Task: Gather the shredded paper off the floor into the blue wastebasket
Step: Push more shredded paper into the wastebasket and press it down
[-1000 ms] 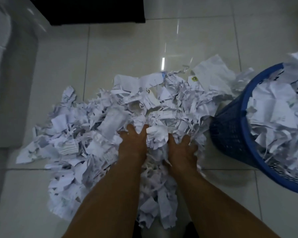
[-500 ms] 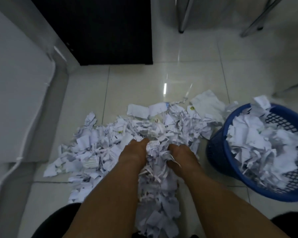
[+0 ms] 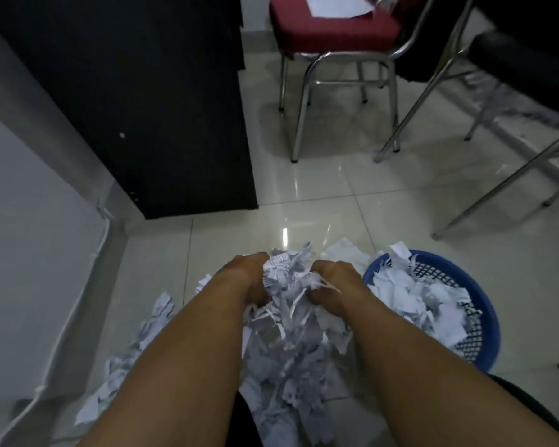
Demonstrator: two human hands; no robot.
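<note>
Underfoot, tiles (image 3: 336, 204), shredded paper (image 3: 288, 350) (chair (image 3: 333, 30) beyond)

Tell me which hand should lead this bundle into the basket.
Probably the right hand: it grips the paper bundle on the side nearest the basket, while the left hand grips it from the far side.

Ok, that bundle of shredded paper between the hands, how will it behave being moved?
Probably floppy and loose: strips dangle from the bundle pressed between the left hand and right hand, so some may drop. Likely light, being thin paper. The blue wastebasket is heaped, so pieces may slide off.
</note>
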